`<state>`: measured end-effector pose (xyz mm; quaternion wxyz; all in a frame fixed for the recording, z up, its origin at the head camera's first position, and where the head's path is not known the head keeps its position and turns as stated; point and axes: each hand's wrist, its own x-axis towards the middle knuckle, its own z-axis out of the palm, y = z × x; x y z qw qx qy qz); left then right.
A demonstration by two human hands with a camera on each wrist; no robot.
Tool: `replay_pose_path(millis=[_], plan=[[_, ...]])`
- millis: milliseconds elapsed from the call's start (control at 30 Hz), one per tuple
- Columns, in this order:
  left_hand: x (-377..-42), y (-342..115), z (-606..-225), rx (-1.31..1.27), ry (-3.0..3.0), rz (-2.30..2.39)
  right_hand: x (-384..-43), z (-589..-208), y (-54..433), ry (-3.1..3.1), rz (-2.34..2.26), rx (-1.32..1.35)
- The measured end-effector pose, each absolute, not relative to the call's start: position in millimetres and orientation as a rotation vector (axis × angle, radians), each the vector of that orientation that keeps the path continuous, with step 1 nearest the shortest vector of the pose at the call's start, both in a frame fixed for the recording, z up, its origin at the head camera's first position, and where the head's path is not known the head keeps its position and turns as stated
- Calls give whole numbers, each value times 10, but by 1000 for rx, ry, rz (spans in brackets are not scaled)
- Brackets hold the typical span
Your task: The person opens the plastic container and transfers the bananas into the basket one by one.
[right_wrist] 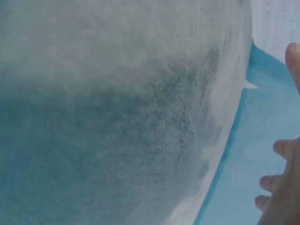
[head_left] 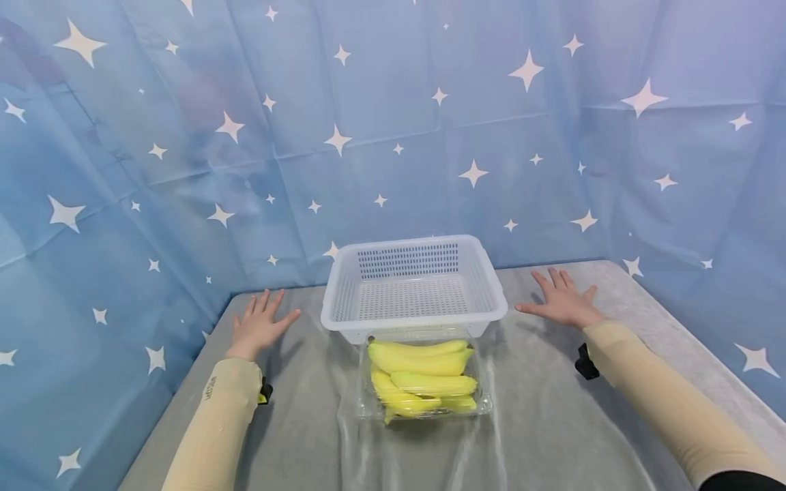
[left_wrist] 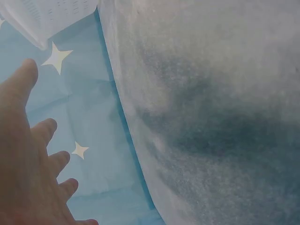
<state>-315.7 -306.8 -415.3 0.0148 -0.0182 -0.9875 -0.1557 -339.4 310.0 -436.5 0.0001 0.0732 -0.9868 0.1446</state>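
Note:
My left hand [head_left: 256, 333] is spread with straight fingers over the table's left side, holding nothing. On the other side my right hand [head_left: 566, 303] is spread the same way, its thumb pointing toward the basket. Between them at the back stands a white plastic basket [head_left: 413, 320] with slotted walls. In front of it a clear plastic box [head_left: 485, 402] holds several yellow bananas [head_left: 424, 361]; its back edge overlaps the basket's front wall in the head view. Both wrist views show the spread fingers, with a corner of the basket beyond each thumb.
A grey cloth covers the table [head_left: 540, 436], creased in front of the box. Behind and on both sides hangs a blue curtain [head_left: 393, 170] with white stars, close to the table's back edge. Each forearm wears a beige sleeve [head_left: 215, 416] with a small black device at the wrist.

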Motion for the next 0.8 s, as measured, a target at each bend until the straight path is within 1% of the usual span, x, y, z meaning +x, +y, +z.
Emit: replay_pose_path(millis=[467, 633, 800], plan=[[-3164, -3047, -4150, -65, -3055, -513, -3340, -4336, 3071, -3064, 516, 257], [-3100, -3033, -4117, -64, -3012, -604, -3231, -4276, 2972, -2979, 598, 322], [-2996, -2990, -4089, -133, -2910, -733, -3133, -4250, 2890, -2923, 642, 383]])
